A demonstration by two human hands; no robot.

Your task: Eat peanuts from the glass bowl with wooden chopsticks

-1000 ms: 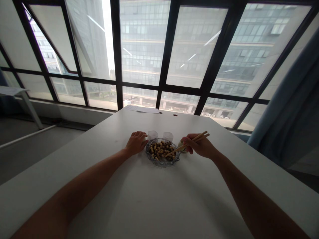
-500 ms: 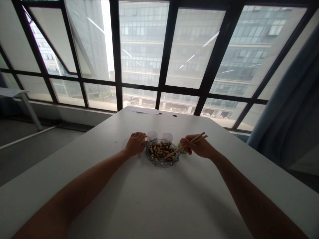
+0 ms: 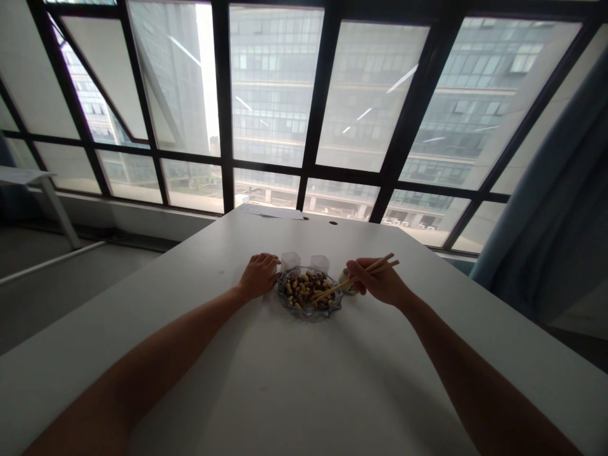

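Observation:
A scalloped clear glass bowl [image 3: 310,313] holds shelled-looking peanuts [image 3: 293,292] mixed with small dark pieces, perhaps seeds. My right hand [image 3: 380,282] grips a pair of wooden chopsticks [image 3: 346,283], whose tips reach down into the bowl's right half among the pieces. A pale round container [image 3: 349,282] stands right of the bowl, partly behind that hand. My left hand [image 3: 258,275] is at the bowl's left side, fingers and thumb curved round something pale that is mostly hidden. Two translucent cups, a left cup [image 3: 290,260] and a right cup [image 3: 320,262], stand behind the bowl.
Everything stands on a long white table [image 3: 285,392]. Papers [image 3: 273,212] lie at its far end, near two dark round holes. Black-framed windows rise beyond it. A blue curtain [image 3: 536,209] hangs at the right, and another white table [image 3: 23,175] is at the left.
The chopsticks and my right hand have shifted very slightly, with the tips still in the bowl. My left hand stays in place. The camera view has moved a little.

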